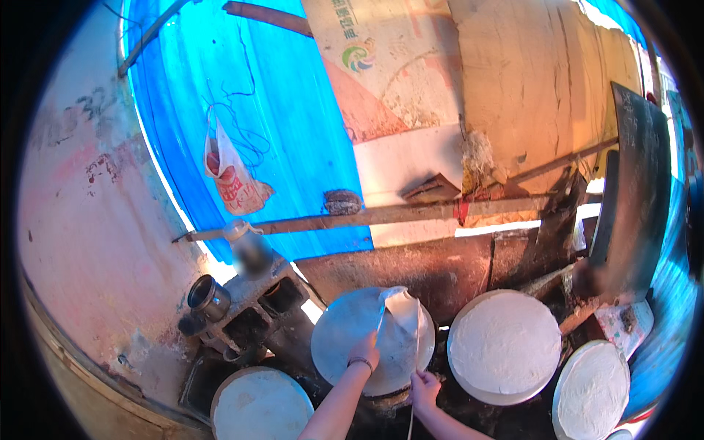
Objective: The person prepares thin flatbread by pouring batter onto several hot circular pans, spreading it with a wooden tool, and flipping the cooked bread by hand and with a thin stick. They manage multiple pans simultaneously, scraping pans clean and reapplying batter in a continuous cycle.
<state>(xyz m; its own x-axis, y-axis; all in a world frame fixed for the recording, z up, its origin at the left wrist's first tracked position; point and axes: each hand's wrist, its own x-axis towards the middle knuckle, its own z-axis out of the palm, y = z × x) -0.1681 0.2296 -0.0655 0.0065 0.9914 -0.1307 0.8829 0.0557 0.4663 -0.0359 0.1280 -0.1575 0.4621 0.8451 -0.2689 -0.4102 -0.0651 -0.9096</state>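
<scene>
A round, flat griddle [334,330] stands in front of me. A thin pale sheet [405,312], like a flatbread, rises from its far part, with its top curled over. My left hand [364,350] reaches over the griddle, fingers closed at the sheet's left edge. By the griddle's near right rim, my right hand [424,389] is pinched on a thin pale strip [419,337]. That strip runs from the sheet down past the hand; I cannot tell whether it is the sheet's edge or a stick.
White-coated round griddles stand at right [504,345], far right [591,392] and near left [262,407]. A metal pot [209,296] sits on a block ledge at left. Behind, a wooden rail [411,214] crosses the blue and tan wall; a plastic bag [236,176] hangs there. A dark panel [634,198] leans at right.
</scene>
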